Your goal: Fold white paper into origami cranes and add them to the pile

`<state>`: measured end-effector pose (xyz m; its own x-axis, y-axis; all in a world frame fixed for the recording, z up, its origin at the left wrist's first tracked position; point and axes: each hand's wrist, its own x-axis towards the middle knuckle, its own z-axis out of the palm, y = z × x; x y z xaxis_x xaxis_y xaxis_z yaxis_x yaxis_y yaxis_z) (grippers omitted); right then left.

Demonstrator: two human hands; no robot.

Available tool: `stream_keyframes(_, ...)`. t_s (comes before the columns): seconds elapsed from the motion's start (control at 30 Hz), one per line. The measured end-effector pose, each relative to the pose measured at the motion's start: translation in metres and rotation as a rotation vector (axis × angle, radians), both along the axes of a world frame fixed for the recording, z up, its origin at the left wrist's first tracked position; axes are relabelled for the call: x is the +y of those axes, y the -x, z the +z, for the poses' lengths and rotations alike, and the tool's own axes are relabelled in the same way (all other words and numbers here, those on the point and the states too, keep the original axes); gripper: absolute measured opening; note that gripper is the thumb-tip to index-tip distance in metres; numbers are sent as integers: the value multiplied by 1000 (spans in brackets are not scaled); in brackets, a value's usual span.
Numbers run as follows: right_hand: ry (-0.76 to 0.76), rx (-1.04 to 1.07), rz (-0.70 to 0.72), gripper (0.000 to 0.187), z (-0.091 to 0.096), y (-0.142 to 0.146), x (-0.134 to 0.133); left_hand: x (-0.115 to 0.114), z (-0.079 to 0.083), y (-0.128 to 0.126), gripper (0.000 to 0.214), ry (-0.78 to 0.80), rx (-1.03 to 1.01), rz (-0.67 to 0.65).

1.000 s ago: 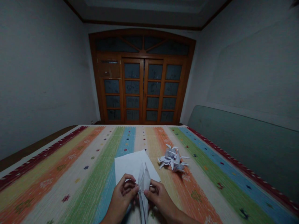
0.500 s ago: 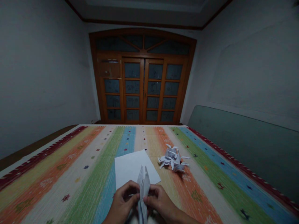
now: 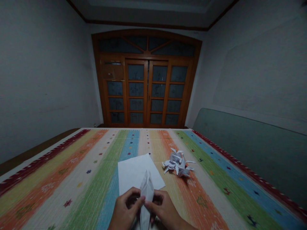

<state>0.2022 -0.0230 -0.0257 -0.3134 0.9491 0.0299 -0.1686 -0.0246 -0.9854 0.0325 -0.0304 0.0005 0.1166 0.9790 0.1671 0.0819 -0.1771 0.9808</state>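
My left hand (image 3: 126,206) and my right hand (image 3: 163,207) pinch a long, narrow piece of folded white paper (image 3: 147,191) between them at the bottom of the view. Its pointed tip stands up over a flat sheet of white paper (image 3: 136,171), and its lower end runs out of the frame. The flat sheet lies on a striped cloth (image 3: 79,166) just beyond my hands. To its right sits a crumpled-looking cluster of folded white paper pieces (image 3: 178,163), apart from both hands.
The multicoloured cloth covers a wide surface with a red border along its left and right sides. A grey-green padded panel (image 3: 249,153) runs along the right side. Wooden glazed double doors (image 3: 146,89) stand beyond the far edge, between plain walls.
Both hands have shifted lower in view since the earliest frame, bringing the folded paper's tip down. The flat sheet and the paper cluster stay in place.
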Motion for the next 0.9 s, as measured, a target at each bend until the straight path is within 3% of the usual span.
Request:
stream_keyframes(0.13, -8, 1, -26, 61, 2, 0, 2, 3, -3, -3, 35, 7, -45, 2)
stream_keyframes(0.4, -50, 69, -263, 65, 7, 1, 1, 0, -5, -5, 54, 110, -210, -45)
stream_keyframes(0.57, -140, -26, -281, 50, 18, -4, 0, -3, -6, -4, 47, 48, -57, -49)
stream_keyframes(0.73, -175, -104, -350, 55, 26, -11, 2, -7, -5, -2, 30, -76, 152, -82)
stream_keyframes(0.9, -194, -65, -382, 52, 33, -11, -1, -7, -6, -1, 24, -137, 229, -68)
